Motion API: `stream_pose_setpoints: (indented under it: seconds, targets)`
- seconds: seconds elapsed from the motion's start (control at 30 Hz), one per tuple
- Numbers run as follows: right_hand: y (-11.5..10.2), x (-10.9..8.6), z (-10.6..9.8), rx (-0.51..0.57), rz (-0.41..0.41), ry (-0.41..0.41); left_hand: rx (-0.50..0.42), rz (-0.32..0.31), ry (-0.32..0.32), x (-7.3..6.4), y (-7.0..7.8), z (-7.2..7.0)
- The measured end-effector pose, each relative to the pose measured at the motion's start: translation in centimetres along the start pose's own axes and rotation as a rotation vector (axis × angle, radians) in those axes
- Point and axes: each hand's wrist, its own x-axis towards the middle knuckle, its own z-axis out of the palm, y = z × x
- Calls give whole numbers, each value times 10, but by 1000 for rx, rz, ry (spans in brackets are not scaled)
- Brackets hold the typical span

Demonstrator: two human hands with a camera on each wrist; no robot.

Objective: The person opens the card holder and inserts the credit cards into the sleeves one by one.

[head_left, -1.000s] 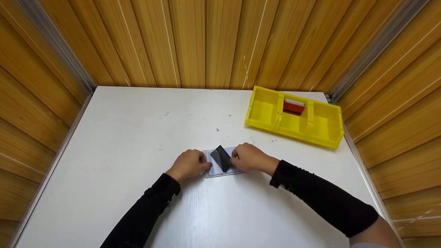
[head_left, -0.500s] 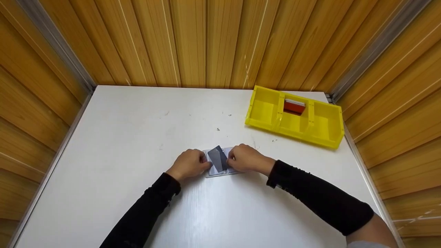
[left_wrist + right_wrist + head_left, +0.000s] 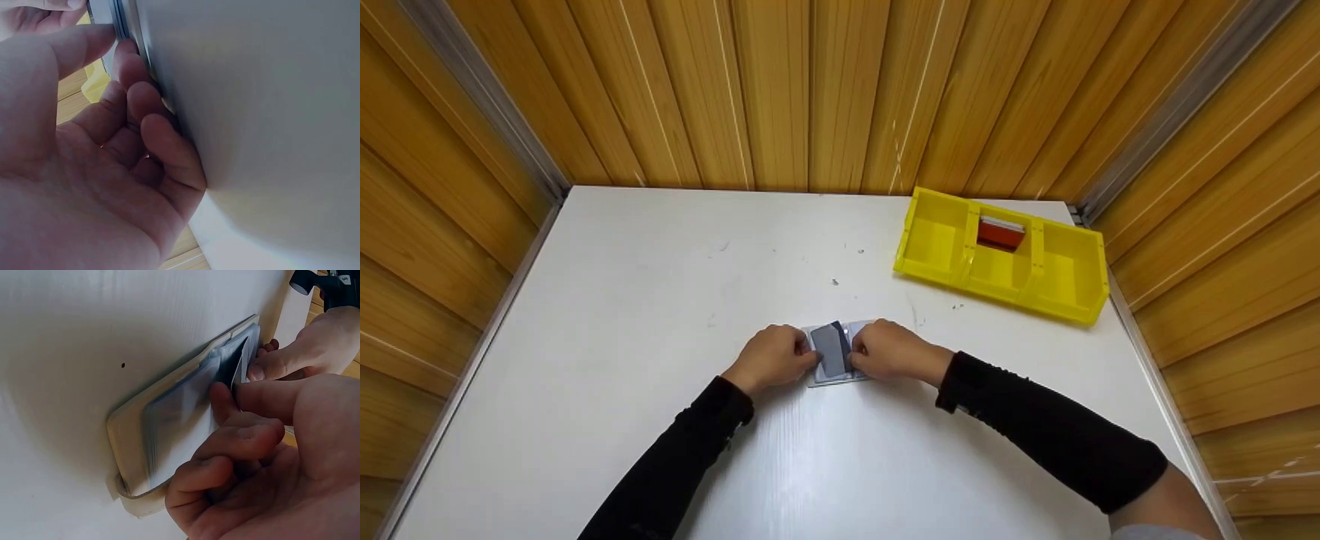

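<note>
An open card holder (image 3: 858, 328) with clear plastic sleeves lies on the white table, its stacked sleeves (image 3: 180, 422) plain in the right wrist view. At its left edge my left hand (image 3: 769, 358) pinches the holder between thumb and fingers; the left wrist view shows that hand (image 3: 107, 152) with its other fingers curled against the tabletop. A dark card (image 3: 830, 351) sits slightly tilted over the left half, most of it looking greyer, as if behind clear plastic. My right hand (image 3: 894, 351) pinches the card's right edge between thumb and index finger. Its fingertips partly hide the card.
A yellow three-compartment bin (image 3: 997, 289) stands at the back right of the white table (image 3: 660, 285). Its middle compartment holds a red-and-white item (image 3: 1000, 234). Wood-look panels (image 3: 772, 97) wall the back and both sides.
My right hand has moved left and slightly down. The card has turned more upright and slid left, its dark bare part shrinking as the grey part widened. My left hand has stayed in place.
</note>
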Motion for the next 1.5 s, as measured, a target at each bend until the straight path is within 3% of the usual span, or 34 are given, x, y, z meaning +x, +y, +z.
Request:
stream_pose_setpoints:
  seconds: [0.4,0.67,1.0,1.23,1.5]
  targets:
    - [-8,1,1,23,24,12,-1,0,6,-1,0,2]
    - [-9,3,2,-49,-44,37,3,0,0,-2,2,0]
    - [-9,5,3,-22,-21,29,7,-10,-3,-1,0,2]
    - [-9,7,4,-49,-62,54,9,-9,2,1,0,1]
    - [-7,8,7,-53,-108,14,-1,-7,2,0,0,2]
